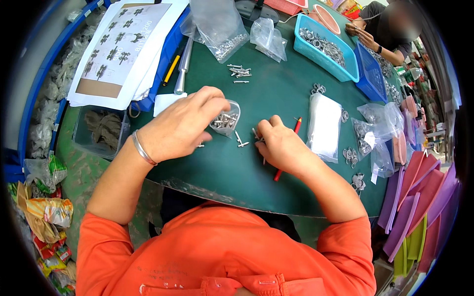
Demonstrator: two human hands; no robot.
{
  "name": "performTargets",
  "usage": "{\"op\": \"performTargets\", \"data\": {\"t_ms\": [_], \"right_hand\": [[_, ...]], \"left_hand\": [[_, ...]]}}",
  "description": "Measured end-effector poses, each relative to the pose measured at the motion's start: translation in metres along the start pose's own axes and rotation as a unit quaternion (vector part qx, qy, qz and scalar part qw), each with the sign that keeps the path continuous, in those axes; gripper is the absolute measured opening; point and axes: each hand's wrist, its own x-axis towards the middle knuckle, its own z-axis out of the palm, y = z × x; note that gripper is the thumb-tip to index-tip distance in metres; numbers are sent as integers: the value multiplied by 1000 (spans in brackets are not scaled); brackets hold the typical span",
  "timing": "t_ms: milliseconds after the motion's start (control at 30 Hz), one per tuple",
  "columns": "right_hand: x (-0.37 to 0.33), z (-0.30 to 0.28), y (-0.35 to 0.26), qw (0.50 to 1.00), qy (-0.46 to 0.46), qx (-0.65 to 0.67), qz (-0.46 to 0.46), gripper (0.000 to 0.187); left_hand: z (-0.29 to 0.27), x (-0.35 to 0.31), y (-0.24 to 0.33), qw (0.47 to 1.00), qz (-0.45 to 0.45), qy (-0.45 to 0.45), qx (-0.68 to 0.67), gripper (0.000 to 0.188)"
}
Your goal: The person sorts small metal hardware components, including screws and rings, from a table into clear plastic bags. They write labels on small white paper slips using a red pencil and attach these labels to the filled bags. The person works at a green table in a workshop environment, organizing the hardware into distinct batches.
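My left hand [185, 123] hovers by a small clear plastic tub [228, 129] that holds small silvery metal pins. Its fingers curl toward the tub's rim, with the thumb apart from them. A bit of metal shows just below that thumb. My right hand [282, 146] is closed in a pinch on small metal pins [256, 134], whose ends stick out past the fingertips. Between the hands, loose metal pins [241, 140] lie on the green table [222, 172]. A red pen [297, 126] passes under my right hand.
Farther back are a pile of pins [240, 71], clear bags of parts [217, 29] and a light-blue basket [340, 64] of metal rings. A stack of white bags [324, 126] lies right. Printed sheets [118, 49] lie left. A co-worker's hands [363, 34] are at far right.
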Motion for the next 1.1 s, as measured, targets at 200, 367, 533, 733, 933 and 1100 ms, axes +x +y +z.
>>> {"op": "performTargets", "data": {"t_ms": [200,367,533,733,933,1100], "right_hand": [[10,-11,18,996,24,87,0,19],[27,-78,-7,901,94,418,70,10],[45,-83,-26,956,176,198,-128,20],[34,-91,-23,960,212,135,-125,17],[-7,-24,-6,998,-56,-40,10,21],[-5,-10,-13,998,-46,36,-13,23]], "left_hand": [[-2,21,-11,998,41,38,15,22],[12,41,-17,994,63,89,1,19],[17,44,-12,991,41,126,-19,18],[5,29,-13,991,53,119,-10,18],[10,37,-18,977,146,151,41,20],[10,29,-23,987,86,139,-1,23]]}}
